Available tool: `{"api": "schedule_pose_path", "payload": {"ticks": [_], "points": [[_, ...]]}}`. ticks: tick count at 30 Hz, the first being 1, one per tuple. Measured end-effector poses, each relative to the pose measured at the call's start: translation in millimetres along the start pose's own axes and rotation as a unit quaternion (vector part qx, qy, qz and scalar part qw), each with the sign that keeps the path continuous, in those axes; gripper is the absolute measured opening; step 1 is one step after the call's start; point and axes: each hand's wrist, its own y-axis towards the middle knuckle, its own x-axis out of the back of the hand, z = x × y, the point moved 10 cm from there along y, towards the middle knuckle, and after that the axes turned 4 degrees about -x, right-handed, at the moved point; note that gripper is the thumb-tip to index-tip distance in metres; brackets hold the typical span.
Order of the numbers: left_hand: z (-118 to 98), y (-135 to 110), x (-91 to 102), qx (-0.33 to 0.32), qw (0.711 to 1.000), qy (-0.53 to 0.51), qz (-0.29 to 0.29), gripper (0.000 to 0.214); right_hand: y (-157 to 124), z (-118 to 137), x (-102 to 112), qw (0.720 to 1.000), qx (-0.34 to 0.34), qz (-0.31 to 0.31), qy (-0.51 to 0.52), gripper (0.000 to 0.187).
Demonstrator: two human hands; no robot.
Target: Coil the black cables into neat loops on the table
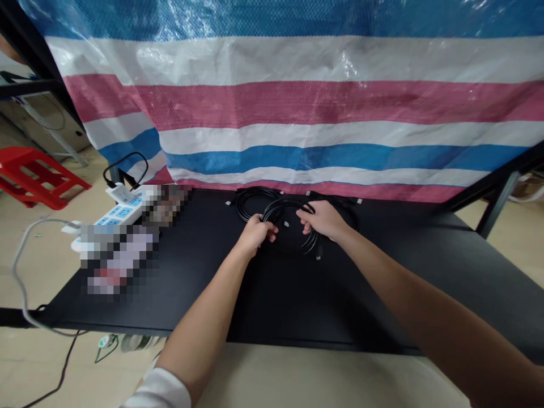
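Observation:
A coiled black cable (284,205) lies on the black table (272,294) near its far edge. My left hand (256,233) is closed on the left side of this coil. My right hand (323,220) grips the coil's right side, fingers curled round the strands. A second black coil (250,198) rests just behind and to the left, and more black cable (345,205) lies behind my right hand. Small white connector tips show around the coils.
A striped blue, white and pink tarp (297,113) hangs behind the table. A white power strip (121,211) and blurred items (123,249) occupy the table's left end. A red stool (34,175) stands on the floor at left. A grey cord (21,272) loops off the left edge.

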Motion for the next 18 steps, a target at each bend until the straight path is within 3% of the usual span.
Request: {"api": "schedule_pose_path", "payload": {"ticks": [3, 5, 7, 11, 12, 15, 18], "points": [[-6, -7, -17.2, 0.010, 0.991, -0.102, 0.088, 0.024, 2, -6, -1, 0.999, -0.004, -0.007, -0.038, 0.021], [-7, -11, -20.8, 0.022, 0.983, -0.149, 0.106, 0.028, 1, -3, -1, 0.995, 0.023, -0.015, -0.098, 0.012], [-5, -11, -17.7, 0.040, 0.980, -0.172, 0.089, 0.029, -1, 4, -1, 0.976, 0.063, -0.042, -0.206, 0.003], [1, -7, -7.7, 0.067, 0.974, -0.215, 0.041, 0.038, -3, 7, -5, 0.924, 0.079, -0.057, -0.371, 0.034], [2, -7, -7.0, 0.074, 0.971, -0.225, 0.040, 0.039, -3, 7, -7, 0.920, 0.079, -0.041, -0.381, 0.033], [1, -4, -3.7, 0.079, 0.965, -0.248, 0.036, 0.037, -1, 14, -16, 0.929, 0.091, 0.009, -0.359, 0.005], [-1, 0, 8.4, 0.065, 0.967, -0.245, -0.005, 0.032, 4, 16, -19, 0.957, 0.051, 0.052, -0.281, 0.022]]}}
